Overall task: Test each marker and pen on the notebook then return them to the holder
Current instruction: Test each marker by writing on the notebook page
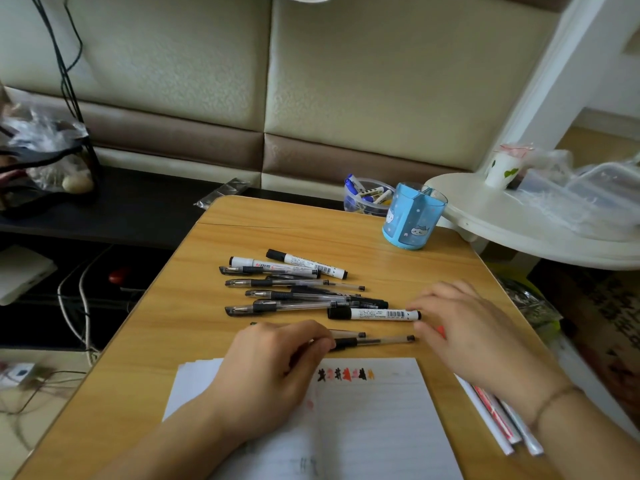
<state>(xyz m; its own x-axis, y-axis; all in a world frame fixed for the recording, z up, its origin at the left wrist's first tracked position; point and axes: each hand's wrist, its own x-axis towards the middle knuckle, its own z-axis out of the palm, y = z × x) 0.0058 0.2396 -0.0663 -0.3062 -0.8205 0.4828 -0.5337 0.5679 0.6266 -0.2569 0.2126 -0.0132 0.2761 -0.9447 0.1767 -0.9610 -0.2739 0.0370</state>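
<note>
An open lined notebook lies at the table's near edge, with black, red and orange scribbles along its top line. Just beyond it, my left hand grips a clear gel pen by its dark end; a second pen lies right behind it. My right hand hovers with relaxed fingers at the tail ends of that pen and of a white marker with a black cap. Several more gel pens and two white markers lie in a loose pile mid-table. The blue pen holder stands at the far right.
A clear cup of markers stands behind the holder, off the table's far edge. A white round shelf with a paper cup and plastic boxes overhangs the far right corner. More notebooks lie under my right forearm. Cables hang left of the table.
</note>
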